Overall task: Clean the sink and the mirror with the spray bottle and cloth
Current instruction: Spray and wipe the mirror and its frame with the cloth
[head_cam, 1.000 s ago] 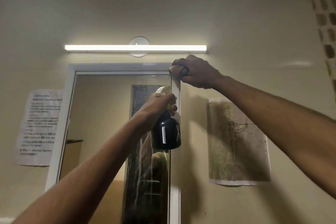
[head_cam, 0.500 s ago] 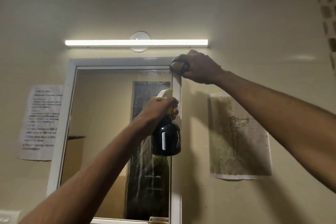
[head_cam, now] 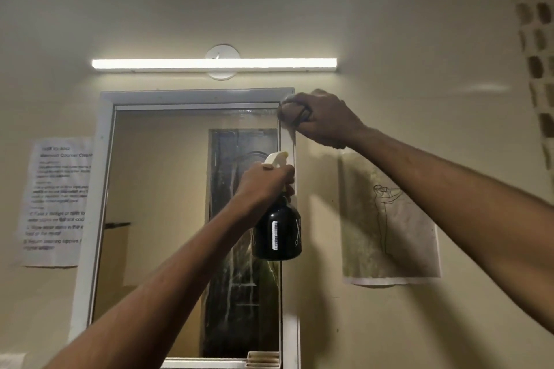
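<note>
A white-framed mirror [head_cam: 156, 219] hangs on the beige wall, its glass streaked with runs of liquid on the right side. My left hand [head_cam: 263, 184] grips the neck of a black spray bottle [head_cam: 277, 234] with a cream trigger head, held in front of the mirror's right edge. My right hand [head_cam: 320, 120] is bunched around a small cloth [head_cam: 286, 108] and presses it on the frame's top right corner. Most of the cloth is hidden inside the fist. The sink is out of view.
A lit tube light [head_cam: 214, 63] runs above the mirror. A printed notice [head_cam: 57, 201] is stuck on the wall at the left, a drawing on paper [head_cam: 389, 219] at the right. A small cream holder [head_cam: 263, 359] shows at the mirror's bottom edge.
The view has tilted down, so more of the mirror's lower part shows. My right hand stays at the frame's top right corner. The bottle keeps its place at the right edge.
</note>
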